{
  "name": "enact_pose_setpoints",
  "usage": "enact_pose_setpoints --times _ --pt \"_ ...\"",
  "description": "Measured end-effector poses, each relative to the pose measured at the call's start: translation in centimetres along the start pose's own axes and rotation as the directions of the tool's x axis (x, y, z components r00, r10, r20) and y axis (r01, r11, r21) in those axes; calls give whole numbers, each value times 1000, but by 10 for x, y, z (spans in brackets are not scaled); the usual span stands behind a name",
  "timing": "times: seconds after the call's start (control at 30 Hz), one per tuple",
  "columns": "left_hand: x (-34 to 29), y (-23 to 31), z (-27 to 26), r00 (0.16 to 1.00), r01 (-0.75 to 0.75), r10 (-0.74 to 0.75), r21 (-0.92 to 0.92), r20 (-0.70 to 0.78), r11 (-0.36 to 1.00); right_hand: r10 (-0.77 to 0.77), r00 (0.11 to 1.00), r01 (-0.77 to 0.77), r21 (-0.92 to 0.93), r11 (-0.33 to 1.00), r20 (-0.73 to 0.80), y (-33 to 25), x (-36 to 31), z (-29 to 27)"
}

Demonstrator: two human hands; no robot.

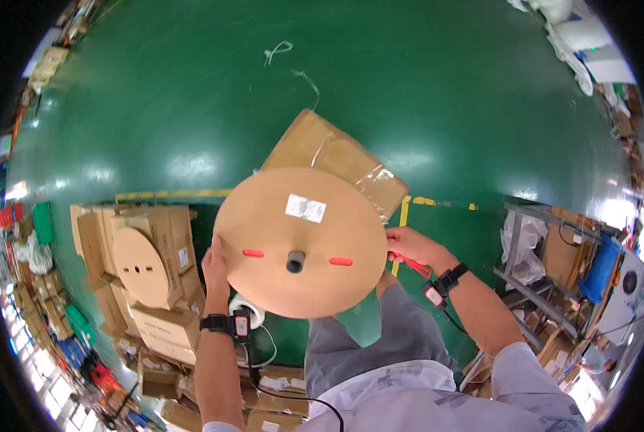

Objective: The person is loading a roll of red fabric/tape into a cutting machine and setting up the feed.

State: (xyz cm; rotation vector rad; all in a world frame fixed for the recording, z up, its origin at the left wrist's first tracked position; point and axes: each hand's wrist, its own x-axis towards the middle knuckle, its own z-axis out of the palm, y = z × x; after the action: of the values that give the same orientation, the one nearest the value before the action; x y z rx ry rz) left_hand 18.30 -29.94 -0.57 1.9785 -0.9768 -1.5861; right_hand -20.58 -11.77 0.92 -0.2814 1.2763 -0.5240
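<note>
A large round cardboard wire reel [300, 288] is up in front of me, its flat side toward my view. Red wire shows through two slots, a dark tube [295, 262] fills the centre hole, and a white label [305, 208] is stuck above. My left hand [215, 268] grips the reel's left rim, most of its fingers hidden behind the disc. At the right rim my right hand [417, 247] is closed on the edge, with a loop of red wire [417, 268] hanging below its fingers. Whether it pinches the wire too, I cannot tell.
Beyond the reel a taped cardboard box [351, 160] lies on the green floor [437, 86]. Open cartons [167, 327] with another reel [146, 284] stand at left. A white coil [248, 311] is partly behind my left wrist. A metal rack [545, 288] stands at right.
</note>
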Motion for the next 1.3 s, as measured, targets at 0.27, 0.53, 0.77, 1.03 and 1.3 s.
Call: enact_pose_setpoints --times 0.27,0.53,0.77,1.03,1.3 --pt "-48 44 -12 998 -13 14 14 -66 1000 0 994 18 -168 986 107 -28 -39 0" --pt "-47 0 -48 991 58 25 -604 128 795 -499 800 572 -675 467 332 -136 -185 138" --pt "-79 -13 -13 942 325 -180 -638 282 698 -583 713 646 -689 330 389 -140 -233 231" --pt "-93 -46 -22 941 312 -106 -700 322 642 -718 495 528 -826 -199 489 -134 -247 250" --pt "-99 -58 -19 942 311 -45 -815 333 488 -656 629 410 -895 -176 418 -148 -270 260"
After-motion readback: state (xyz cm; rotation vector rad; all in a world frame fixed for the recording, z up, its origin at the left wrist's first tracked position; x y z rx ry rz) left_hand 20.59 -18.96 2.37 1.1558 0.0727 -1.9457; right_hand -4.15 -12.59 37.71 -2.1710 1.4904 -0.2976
